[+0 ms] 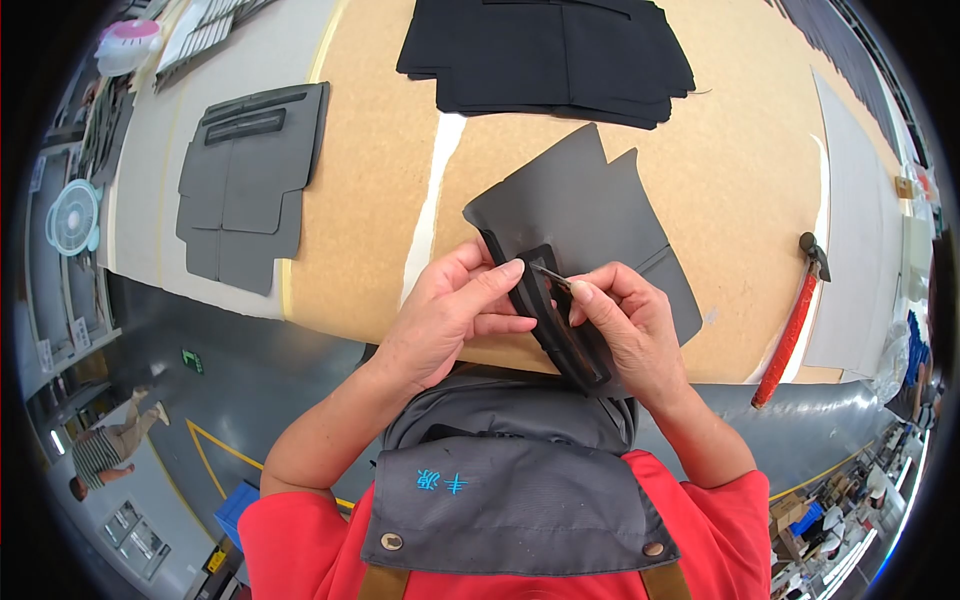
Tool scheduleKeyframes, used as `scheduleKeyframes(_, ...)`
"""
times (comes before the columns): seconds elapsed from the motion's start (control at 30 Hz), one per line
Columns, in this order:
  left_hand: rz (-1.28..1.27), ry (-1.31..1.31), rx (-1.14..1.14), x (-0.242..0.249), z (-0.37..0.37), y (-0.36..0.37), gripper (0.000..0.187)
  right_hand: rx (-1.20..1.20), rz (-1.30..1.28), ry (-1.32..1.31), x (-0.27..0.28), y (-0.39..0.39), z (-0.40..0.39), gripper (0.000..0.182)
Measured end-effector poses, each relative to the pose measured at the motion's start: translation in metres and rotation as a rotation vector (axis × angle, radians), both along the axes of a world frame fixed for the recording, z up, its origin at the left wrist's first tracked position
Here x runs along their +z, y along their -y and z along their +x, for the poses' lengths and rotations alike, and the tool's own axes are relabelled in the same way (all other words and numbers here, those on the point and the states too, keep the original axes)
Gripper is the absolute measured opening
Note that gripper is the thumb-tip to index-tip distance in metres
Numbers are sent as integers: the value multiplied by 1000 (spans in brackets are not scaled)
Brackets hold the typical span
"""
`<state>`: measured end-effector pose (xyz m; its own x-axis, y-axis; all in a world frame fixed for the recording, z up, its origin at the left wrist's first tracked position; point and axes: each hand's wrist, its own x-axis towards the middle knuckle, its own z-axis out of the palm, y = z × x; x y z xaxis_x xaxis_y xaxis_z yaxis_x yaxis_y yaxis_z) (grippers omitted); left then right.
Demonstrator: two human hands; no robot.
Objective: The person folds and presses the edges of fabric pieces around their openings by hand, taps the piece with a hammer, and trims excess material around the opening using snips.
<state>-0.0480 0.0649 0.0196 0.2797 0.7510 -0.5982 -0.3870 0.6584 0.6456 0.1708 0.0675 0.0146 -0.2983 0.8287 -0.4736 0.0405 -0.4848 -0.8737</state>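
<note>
My left hand (448, 308) pinches the edge of a dark grey sheet panel (590, 205) between thumb and fingers, beside a black-framed slot (565, 335) near the panel's lower left side. In my right hand (632, 322), thumb and fingers close on a thin, pointed metal tool (549, 272) whose exact kind I cannot make out. Its tip meets the upper end of the slot, close to my left thumb. The panel is tilted at the front edge of the table, with its near part overhanging toward my apron.
A stack of grey panels (245, 190) lies at left on the brown-covered table (370, 180). Black panels (550, 60) are piled at the back. A hammer with a red handle (787, 340) rests at right, its end past the table edge. A person (105, 450) is at far left.
</note>
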Motion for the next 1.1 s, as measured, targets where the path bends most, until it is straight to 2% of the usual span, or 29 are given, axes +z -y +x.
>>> scheduleKeyframes(1.1,-17,15,-8,0,2,1,33,-23,7,-3,2,2,-3,21)
